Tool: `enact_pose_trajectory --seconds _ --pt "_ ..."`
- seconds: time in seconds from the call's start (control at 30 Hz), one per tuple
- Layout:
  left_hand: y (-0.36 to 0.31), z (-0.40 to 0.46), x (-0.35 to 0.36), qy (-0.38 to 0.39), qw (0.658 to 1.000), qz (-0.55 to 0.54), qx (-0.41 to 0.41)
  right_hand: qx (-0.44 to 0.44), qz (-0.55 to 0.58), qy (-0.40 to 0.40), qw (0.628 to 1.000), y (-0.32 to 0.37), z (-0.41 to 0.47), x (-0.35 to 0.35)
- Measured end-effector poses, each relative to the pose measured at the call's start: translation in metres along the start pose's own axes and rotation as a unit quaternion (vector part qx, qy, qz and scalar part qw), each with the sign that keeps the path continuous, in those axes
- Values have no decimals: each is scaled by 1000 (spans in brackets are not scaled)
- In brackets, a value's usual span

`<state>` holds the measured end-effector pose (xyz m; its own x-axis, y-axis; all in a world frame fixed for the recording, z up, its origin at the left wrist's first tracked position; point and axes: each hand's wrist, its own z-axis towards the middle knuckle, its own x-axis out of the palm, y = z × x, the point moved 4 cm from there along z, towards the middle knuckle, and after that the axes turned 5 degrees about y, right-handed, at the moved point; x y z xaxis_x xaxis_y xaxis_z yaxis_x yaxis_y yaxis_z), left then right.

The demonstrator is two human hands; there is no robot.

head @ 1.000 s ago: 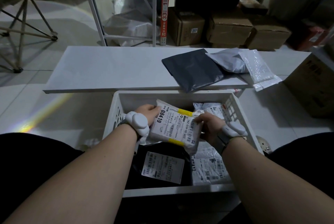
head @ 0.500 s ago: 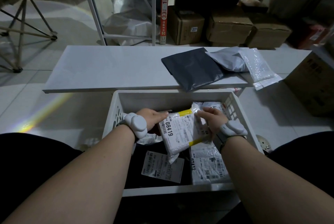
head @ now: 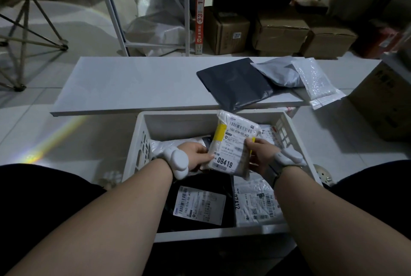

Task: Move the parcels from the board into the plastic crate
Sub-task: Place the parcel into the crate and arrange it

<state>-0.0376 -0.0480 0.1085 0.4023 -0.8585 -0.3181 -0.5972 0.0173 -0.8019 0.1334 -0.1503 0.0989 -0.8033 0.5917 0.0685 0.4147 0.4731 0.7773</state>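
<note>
Holding a white parcel (head: 233,144) between both hands, a person looks down from a head camera at a white plastic crate (head: 142,142) on the floor. The left hand (head: 195,156) pinches the parcel's lower left corner, thumb on the label beside the printed number 08419. The right hand (head: 260,153) clamps the right edge, fingers curled round it. Each grip is closed on this one parcel, which stands tilted above the crate's middle, its yellow tape strip on the left and its barcode label facing the camera. Both wrists carry white wrist devices (head: 178,162).

Inside the crate lie more parcels: a black parcel (head: 200,204) with a white shipping label at the near left, a white bagged parcel (head: 255,204) marked 07412 at the near right, and other pale bags further back, partly hidden.

Just beyond the crate runs a long white board (head: 124,84). At its right end three parcels rest: a dark grey mailer (head: 235,84) whose corner overhangs the board's near edge, a light grey bag (head: 278,71) touching it, and a clear bubble mailer (head: 315,80) overlapping that bag and hanging off the board's edge.

Behind the board stand metal shelving (head: 111,8) and cardboard boxes (head: 226,28) on the floor.
</note>
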Motion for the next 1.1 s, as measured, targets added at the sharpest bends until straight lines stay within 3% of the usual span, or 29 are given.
enact_pose_trajectory --seconds 0.07,0.17,0.33,0.4,0.47,0.57,0.8,0.87,1.07,1.1 --pt "1 4 7 12 998 60 -6 0 -27 -16 1000 -3 0 -11" --pt "2 9 14 5 999 39 -15 8 -105 -28 994 -5 4 -22" --pt "6 14 22 8 999 45 -29 58 -299 -51 951 -11 2 -48" --pt "8 15 25 13 998 43 -37 89 -393 -53 914 -10 -2 -59" --pt "10 17 27 16 998 41 -46 134 -528 -40 838 -7 -12 -66" --pt "11 18 30 16 997 57 -51 161 -619 -37 768 -11 -15 -68" --pt "14 20 34 32 994 84 -63 143 -618 -46 772 -25 -6 -63" --pt "15 20 34 32 993 100 -61 140 -640 -47 755 -30 -3 -61" --pt "15 20 34 28 992 111 -61 141 -626 -24 766 -30 1 -60" --pt "15 21 34 29 992 110 -61 161 -636 -25 754 -27 -6 -60"
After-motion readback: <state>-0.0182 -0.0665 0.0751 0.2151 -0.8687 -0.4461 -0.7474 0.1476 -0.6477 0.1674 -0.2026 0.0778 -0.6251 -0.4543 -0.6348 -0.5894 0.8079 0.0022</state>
